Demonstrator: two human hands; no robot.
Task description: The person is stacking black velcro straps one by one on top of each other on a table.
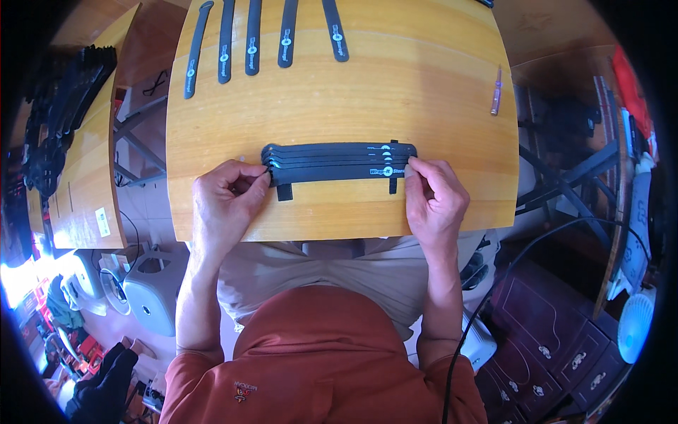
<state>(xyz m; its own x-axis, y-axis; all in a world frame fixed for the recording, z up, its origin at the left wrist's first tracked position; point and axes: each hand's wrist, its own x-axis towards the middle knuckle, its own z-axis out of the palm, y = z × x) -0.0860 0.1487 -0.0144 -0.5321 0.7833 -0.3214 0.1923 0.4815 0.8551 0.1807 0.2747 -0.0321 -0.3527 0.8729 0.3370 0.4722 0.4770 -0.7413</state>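
Observation:
A stack of black straps [325,164] lies across the near part of the wooden table [339,106], its layers fanned slightly so several long edges show. My left hand [229,201] pinches the stack's left end between thumb and fingers. At the right end, my right hand [436,198] grips the straps the same way. Beneath the stack run two short dark strips, the left one [284,192] and the right one [393,185], whose ends stick out past its near edge. Farther off, several single black straps [252,42] are spread side by side, pointing toward me.
A purple-handled screwdriver [496,95] lies near the table's right edge. To the left, another wooden table [85,205] carries a heap of black straps [70,106]. A grey-white stool [150,290] stands at lower left. A black cable [494,290] hangs on my right, before dark drawers [558,346].

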